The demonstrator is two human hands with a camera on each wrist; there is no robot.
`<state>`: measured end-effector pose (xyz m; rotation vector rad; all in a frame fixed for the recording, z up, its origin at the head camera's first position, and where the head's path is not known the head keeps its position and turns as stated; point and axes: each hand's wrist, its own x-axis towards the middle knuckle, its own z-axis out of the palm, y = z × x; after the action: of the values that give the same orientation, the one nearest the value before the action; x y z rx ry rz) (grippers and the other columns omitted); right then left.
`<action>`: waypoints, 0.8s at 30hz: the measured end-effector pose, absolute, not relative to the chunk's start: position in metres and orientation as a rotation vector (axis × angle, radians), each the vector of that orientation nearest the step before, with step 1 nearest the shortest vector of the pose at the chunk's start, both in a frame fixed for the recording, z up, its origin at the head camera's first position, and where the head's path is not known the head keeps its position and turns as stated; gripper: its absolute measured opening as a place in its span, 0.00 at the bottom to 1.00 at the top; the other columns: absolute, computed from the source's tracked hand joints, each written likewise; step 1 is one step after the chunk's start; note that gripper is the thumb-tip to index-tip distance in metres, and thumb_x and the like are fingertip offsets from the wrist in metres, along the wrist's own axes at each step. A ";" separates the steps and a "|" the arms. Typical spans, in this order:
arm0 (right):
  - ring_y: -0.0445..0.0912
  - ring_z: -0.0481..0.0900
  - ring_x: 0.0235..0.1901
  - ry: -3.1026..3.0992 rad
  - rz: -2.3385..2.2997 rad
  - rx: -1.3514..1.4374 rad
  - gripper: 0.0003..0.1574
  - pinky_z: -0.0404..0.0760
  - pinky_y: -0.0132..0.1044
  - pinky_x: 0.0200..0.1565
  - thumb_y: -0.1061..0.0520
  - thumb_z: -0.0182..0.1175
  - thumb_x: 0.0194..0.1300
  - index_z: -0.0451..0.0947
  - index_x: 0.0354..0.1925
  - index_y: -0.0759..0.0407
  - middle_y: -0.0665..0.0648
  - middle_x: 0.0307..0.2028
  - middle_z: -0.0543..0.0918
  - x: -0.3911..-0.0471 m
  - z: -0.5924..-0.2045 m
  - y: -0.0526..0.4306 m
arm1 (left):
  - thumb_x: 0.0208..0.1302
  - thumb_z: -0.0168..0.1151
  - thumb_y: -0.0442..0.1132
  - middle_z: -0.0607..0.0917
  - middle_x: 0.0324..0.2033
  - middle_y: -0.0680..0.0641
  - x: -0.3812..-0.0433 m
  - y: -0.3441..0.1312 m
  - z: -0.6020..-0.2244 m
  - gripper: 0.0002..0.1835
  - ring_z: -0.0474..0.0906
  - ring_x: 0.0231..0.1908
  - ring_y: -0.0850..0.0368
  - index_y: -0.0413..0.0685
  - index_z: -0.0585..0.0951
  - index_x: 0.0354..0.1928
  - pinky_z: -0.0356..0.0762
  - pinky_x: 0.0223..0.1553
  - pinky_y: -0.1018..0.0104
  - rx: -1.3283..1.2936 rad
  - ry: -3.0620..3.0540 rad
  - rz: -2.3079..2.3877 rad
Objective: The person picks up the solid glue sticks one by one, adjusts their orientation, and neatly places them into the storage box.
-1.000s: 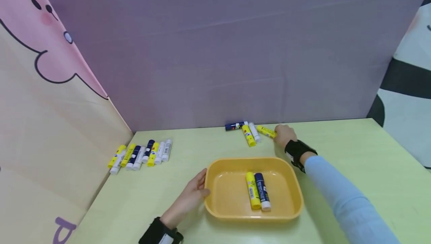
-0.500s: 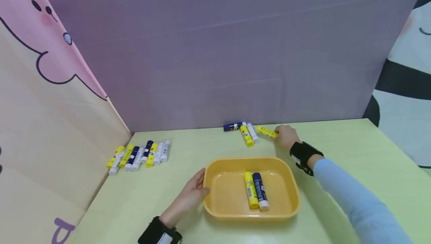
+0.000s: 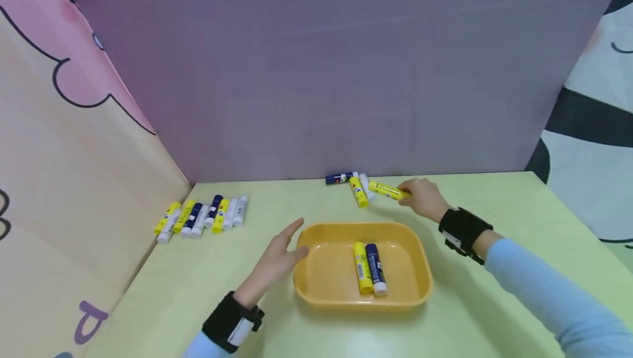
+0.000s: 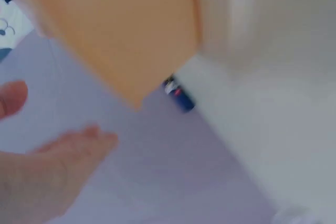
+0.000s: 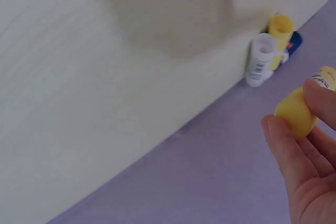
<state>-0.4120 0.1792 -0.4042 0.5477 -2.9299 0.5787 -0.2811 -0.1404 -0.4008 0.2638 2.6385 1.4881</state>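
Yellow round plastic glue stick (image 3: pixel 387 190) is up off the pale green worktop (image 3: pixel 524 210), behind the tray. Nearest is that shiny orange-yellow plastic tray (image 3: pixel 323 270), with a short yellow tube (image 3: pixel 363 268) and a dark blue tube with a white end (image 3: pixel 376 269) lying side by side in it. At its left edge is the left hand (image 3: pixel 274 264), fingers straight and spread; the left wrist view shows a gap between them and the tray. Farther back on the left lies a row of yellow, blue and white tubes (image 3: pixel 220 215). The right hand (image 3: pixel 422 199) has its grip clamped on the glue stick, thumb and fingers pinching one end. Just past it lie a white tube (image 3: pixel 367 187), a yellow-capped tube (image 3: pixel 359 192) and a dark blue tube (image 3: pixel 340 178) by the big purple wall (image 3: pixel 296 72). The glue stick has just come up, so picking it up looks done. A moment ago it seemed to lie on the worktop, and the left hand held the tray's edge; now that hand has let go.
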 end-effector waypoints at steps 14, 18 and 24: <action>0.52 0.80 0.40 -2.989 0.596 0.758 0.21 0.79 0.47 0.44 0.62 0.63 0.56 0.77 0.50 0.66 0.63 0.43 0.82 -0.345 -0.360 0.148 | 0.63 0.57 0.39 0.78 0.55 0.49 -0.287 -0.086 -0.337 0.20 0.72 0.58 0.56 0.47 0.74 0.57 0.72 0.54 0.62 0.985 3.147 0.440; 0.53 0.80 0.42 -3.020 0.582 0.807 0.21 0.78 0.47 0.45 0.62 0.63 0.56 0.78 0.49 0.64 0.62 0.44 0.83 -0.329 -0.353 0.138 | 0.61 0.60 0.42 0.79 0.53 0.49 -0.287 -0.070 -0.335 0.22 0.75 0.54 0.57 0.47 0.75 0.57 0.75 0.50 0.65 1.121 3.198 0.075; 0.52 0.80 0.42 -3.047 0.592 0.829 0.21 0.78 0.47 0.46 0.60 0.64 0.55 0.78 0.49 0.62 0.59 0.43 0.83 -0.314 -0.349 0.125 | 0.61 0.60 0.42 0.82 0.48 0.50 -0.283 -0.056 -0.345 0.18 0.79 0.47 0.58 0.48 0.78 0.53 0.78 0.43 0.70 1.324 3.253 -0.305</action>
<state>-0.3136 0.1249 -0.3490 0.8286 -3.0475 0.5919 -0.2825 -0.0559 -0.3449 1.3240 3.2529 -0.3049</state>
